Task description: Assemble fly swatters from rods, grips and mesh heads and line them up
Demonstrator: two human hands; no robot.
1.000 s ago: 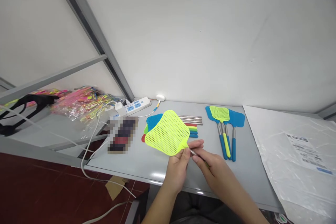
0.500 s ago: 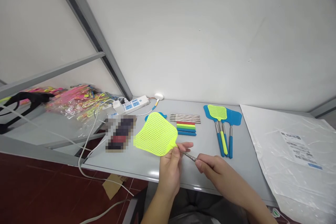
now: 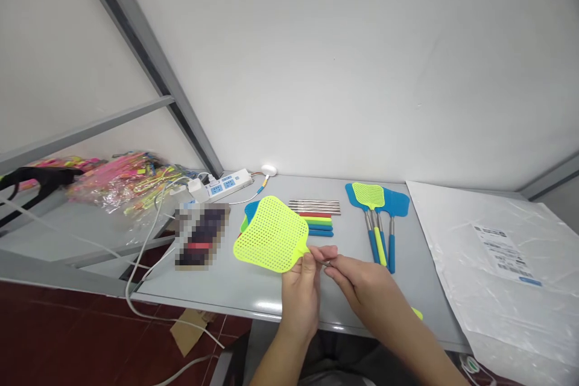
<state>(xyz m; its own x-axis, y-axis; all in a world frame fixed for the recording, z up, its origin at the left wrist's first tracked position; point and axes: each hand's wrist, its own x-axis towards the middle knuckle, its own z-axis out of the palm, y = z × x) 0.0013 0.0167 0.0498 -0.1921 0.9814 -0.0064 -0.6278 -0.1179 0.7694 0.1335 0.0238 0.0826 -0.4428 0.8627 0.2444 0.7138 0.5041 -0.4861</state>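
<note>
A yellow fly swatter head [image 3: 271,234], a perforated mesh, is held up over the table and tilted. My left hand [image 3: 302,295] is closed around its neck, thumb on top. My right hand [image 3: 357,277] pinches a thin metal rod [image 3: 326,263] close to the left fingers; only a short stretch of it shows. Past my right forearm pokes a yellow-green tip [image 3: 417,313], perhaps a handle's end, the rest covered by the arm. Behind the mesh lie blue, green and red swatter heads [image 3: 250,210], partly hidden.
Metal rods [image 3: 314,206] and coloured handles [image 3: 321,226] lie in rows behind my hands. Several assembled fly swatters [image 3: 393,202] rest to the right, beside a white plastic package [image 3: 452,241]. A power strip [image 3: 226,186] and bagged colourful pieces [image 3: 122,178] are at left.
My right hand has come closer to my left, and less of the rod shows between them. The yellow-green tip now shows beside my right forearm. The view has shifted slightly.
</note>
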